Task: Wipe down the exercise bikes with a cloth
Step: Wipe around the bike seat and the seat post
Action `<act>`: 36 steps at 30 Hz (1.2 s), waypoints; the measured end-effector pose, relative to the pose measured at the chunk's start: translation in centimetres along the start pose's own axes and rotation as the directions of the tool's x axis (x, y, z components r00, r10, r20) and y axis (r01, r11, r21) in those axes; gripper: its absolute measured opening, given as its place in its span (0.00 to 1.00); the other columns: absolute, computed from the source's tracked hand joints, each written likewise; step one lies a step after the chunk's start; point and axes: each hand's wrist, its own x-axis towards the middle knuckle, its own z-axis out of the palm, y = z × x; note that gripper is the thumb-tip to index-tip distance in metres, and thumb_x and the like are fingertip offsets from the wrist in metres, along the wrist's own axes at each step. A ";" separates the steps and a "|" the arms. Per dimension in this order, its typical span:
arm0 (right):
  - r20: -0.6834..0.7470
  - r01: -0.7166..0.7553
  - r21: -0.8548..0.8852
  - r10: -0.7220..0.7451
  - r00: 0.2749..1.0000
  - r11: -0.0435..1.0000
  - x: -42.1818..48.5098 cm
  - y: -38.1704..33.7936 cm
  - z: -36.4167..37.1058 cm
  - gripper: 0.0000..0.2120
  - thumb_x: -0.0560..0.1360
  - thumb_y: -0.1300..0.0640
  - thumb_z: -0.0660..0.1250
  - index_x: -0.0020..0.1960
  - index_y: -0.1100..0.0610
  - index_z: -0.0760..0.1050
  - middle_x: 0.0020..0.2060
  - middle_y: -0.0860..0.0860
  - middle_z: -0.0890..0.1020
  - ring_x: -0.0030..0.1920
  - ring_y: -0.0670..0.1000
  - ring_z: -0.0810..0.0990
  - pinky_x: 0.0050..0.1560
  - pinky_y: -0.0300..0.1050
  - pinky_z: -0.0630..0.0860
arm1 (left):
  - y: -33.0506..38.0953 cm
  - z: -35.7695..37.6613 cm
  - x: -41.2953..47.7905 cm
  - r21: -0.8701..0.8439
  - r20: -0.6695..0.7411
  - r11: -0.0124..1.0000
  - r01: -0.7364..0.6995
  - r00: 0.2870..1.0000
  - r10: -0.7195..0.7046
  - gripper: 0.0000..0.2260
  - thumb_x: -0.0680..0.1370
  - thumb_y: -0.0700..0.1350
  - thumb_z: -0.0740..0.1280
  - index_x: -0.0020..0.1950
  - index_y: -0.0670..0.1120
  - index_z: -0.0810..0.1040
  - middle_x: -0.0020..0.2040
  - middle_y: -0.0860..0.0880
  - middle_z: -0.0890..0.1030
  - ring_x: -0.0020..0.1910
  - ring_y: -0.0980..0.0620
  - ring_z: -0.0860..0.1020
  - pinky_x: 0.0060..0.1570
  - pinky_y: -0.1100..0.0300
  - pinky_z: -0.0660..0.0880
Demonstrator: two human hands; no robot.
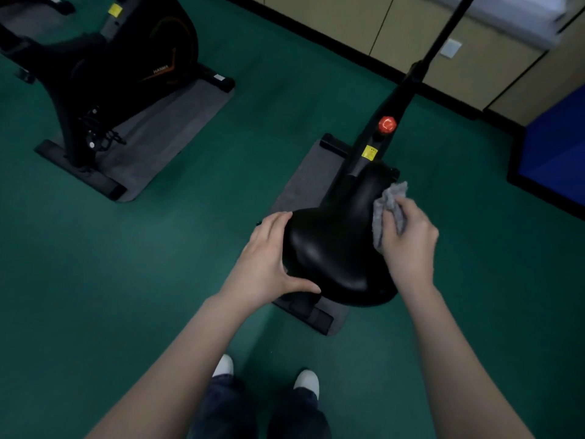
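A black exercise bike stands right in front of me, its glossy black saddle [335, 248] seen from above. My left hand [269, 264] grips the saddle's left rear edge, thumb along the back rim. My right hand [408, 242] holds a crumpled grey cloth [384, 210] and presses it against the saddle's right side. The bike's black frame post [408, 90] with a red knob [387, 124] and a yellow sticker rises away toward the upper right.
A second black exercise bike [126, 68] stands on a grey mat [158, 134] at the upper left. Green floor lies between the bikes. Beige wall panels [348, 17] run along the back, a blue pad [557, 153] sits at the right. My shoes [223, 365] are below.
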 end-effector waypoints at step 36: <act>0.001 -0.191 0.467 0.215 0.977 0.863 -7.4 -17.2 -6.3 0.05 0.76 0.58 0.66 0.49 0.50 0.79 0.39 0.46 0.82 0.41 0.39 0.78 0.38 0.23 0.67 | 6.4 -17.2 -4.9 0.319 -0.059 0.938 -0.136 0.985 0.162 0.23 0.78 0.59 0.60 0.70 0.50 0.66 0.68 0.54 0.70 0.68 0.54 0.65 0.68 0.56 0.62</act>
